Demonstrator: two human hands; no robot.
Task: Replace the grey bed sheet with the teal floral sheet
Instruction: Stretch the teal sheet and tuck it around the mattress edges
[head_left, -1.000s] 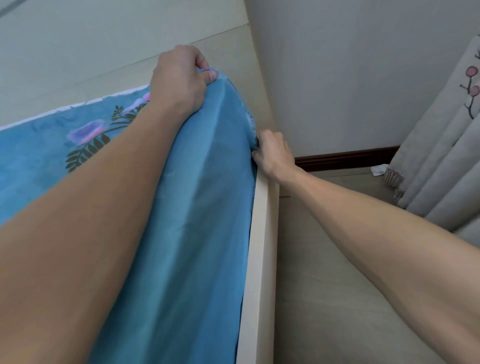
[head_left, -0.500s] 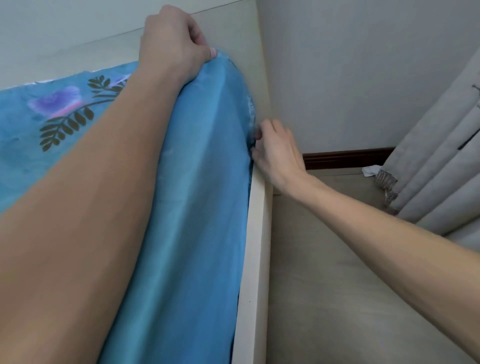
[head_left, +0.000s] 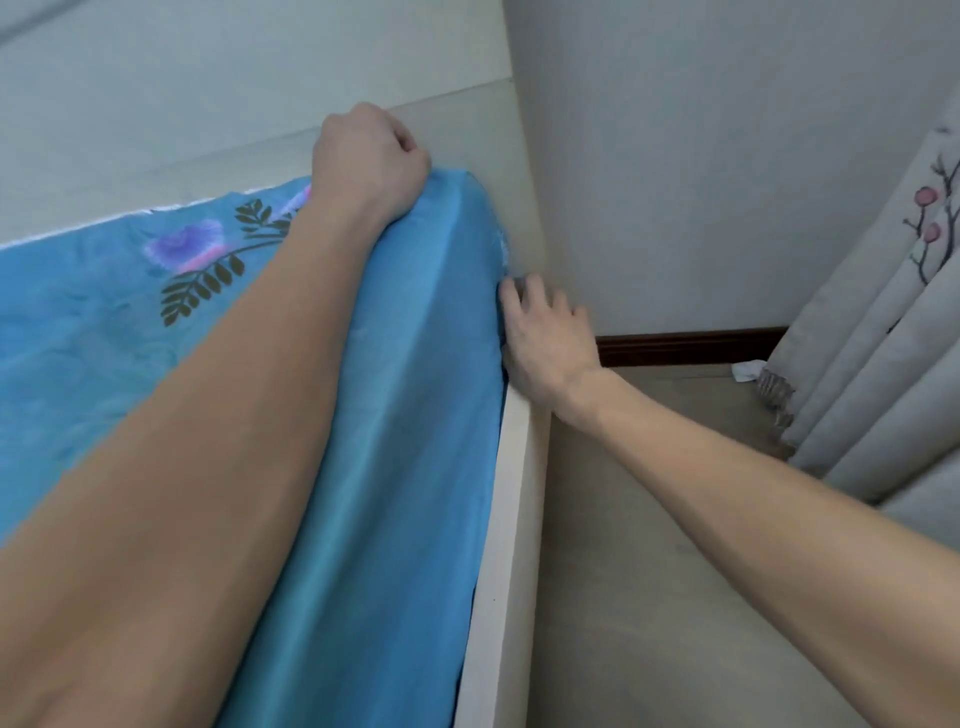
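Observation:
The teal floral sheet (head_left: 395, 415) covers the mattress and hangs down its right side to the white bed rail (head_left: 498, 597). At the far corner of the mattress, against the cream headboard (head_left: 467, 124), my left hand (head_left: 363, 156) is curled into a fist that grips the sheet's corner. Lower down, my right hand (head_left: 545, 338) rests against the sheet's edge where it meets the rail. Its fingers are fairly straight and its thumb touches the fabric. No grey sheet is in view.
A pale wall (head_left: 701, 182) with a dark baseboard (head_left: 691, 345) stands right behind the corner. A grey curtain (head_left: 883, 338) with pink blossoms hangs at the right over the beige floor (head_left: 649, 571). A white scrap (head_left: 748, 370) lies by the curtain's hem.
My right hand has let go of its pinch on the sheet's edge and now lies flatter against it, slightly lower. My left hand keeps its grip at the corner. The view has shifted.

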